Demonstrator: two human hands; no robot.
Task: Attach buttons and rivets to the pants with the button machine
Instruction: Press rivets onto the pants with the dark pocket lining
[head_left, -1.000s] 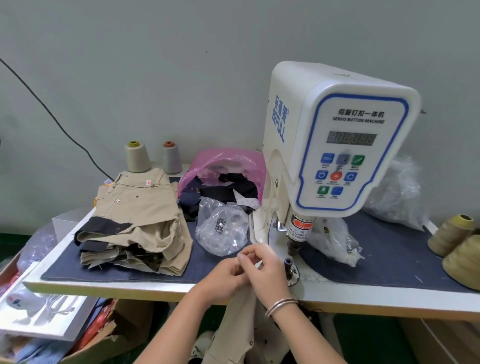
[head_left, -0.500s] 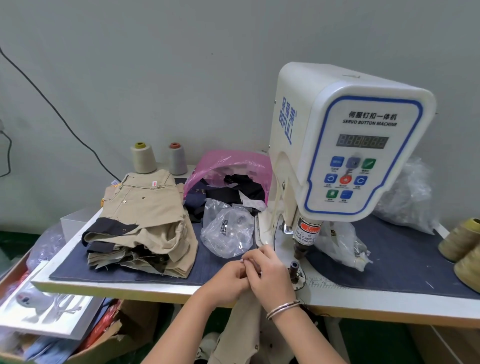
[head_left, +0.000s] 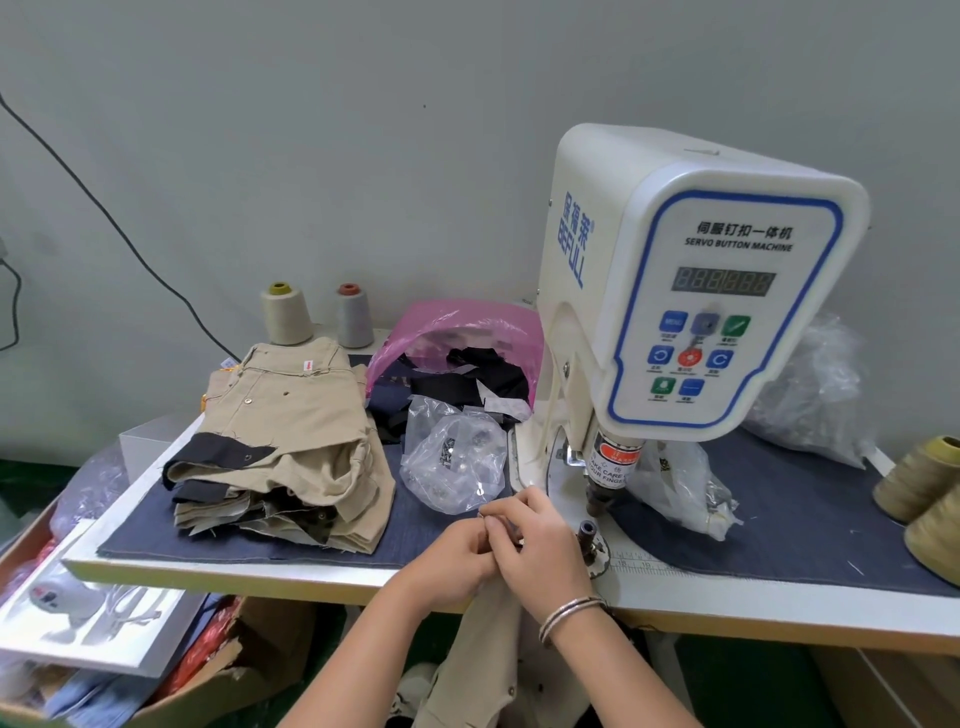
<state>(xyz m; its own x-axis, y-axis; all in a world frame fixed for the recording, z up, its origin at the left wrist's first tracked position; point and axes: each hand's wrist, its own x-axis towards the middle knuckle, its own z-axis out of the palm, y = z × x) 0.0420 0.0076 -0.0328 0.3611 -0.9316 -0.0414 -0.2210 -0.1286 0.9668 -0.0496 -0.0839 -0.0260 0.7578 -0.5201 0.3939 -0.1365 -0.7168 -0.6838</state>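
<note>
A white servo button machine (head_left: 691, 291) stands on the table, its punch above a small dark post die (head_left: 586, 531). Just left of the die, my left hand (head_left: 451, 564) and my right hand (head_left: 535, 551) are pressed together. Both pinch the top edge of khaki pants (head_left: 485, 660) that hang down over the table's front edge. A small metal piece shows between the fingertips; I cannot tell what it is. A clear bag of metal buttons (head_left: 453, 460) lies behind my hands.
A stack of folded khaki pants (head_left: 283, 441) lies at left on the dark blue mat (head_left: 810, 525). A pink bag of dark cloth (head_left: 457, 358), thread cones (head_left: 284, 314), plastic bags (head_left: 810, 395) and yellow cones (head_left: 919, 478) sit around. A cardboard box (head_left: 218, 670) stands below left.
The view has shifted a little, so the table sits lower and more to the right in frame. My hands stay together by the die, fingers working on the pants' edge.
</note>
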